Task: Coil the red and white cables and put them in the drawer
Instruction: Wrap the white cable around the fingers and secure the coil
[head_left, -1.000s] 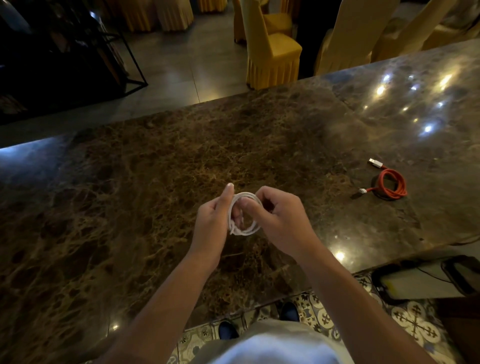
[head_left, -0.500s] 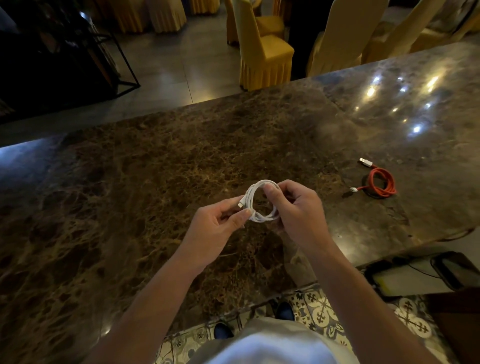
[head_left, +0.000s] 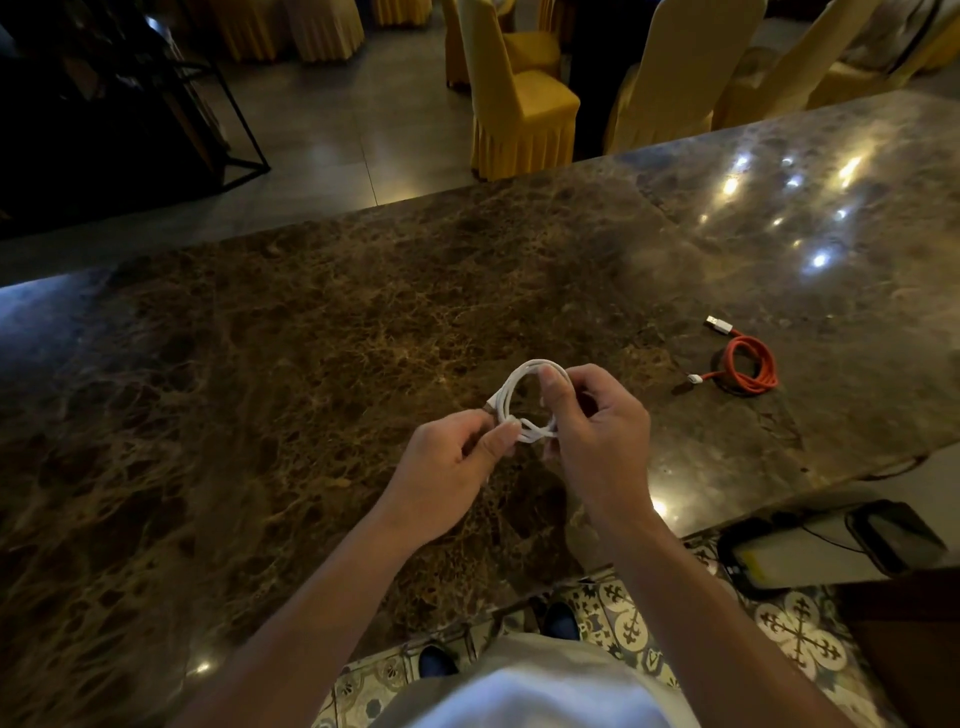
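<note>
1. We see the white cable (head_left: 524, 400) wound into a small loop and held in the air above the dark marble counter (head_left: 291, 364), between both hands, near the counter's front edge.
2. The left hand (head_left: 447, 467) has its fingers curled in, and its thumb and forefinger pinch the lower left part of the loop, where the strands cross and bunch together.
3. The right hand (head_left: 597, 441) grips the loop's right side; its thumb lies upright across the strands near the top, and the other fingers curl behind the coil.
4. One white plug end pokes out at the loop's left side, just above the left thumb.
5. The red cable (head_left: 748, 366) lies coiled flat on the counter, well apart from the hands, to the right. Its two plug ends stick out of the coil toward the left, one further back and one nearer the front.
6. Below the counter's edge at the lower right, we make out a pale shelf with two dark phone-like devices (head_left: 893, 535) on it; we cannot tell whether this is the drawer.
7. Yellow-covered chairs (head_left: 519, 104) stand on the far side of the counter.
</note>
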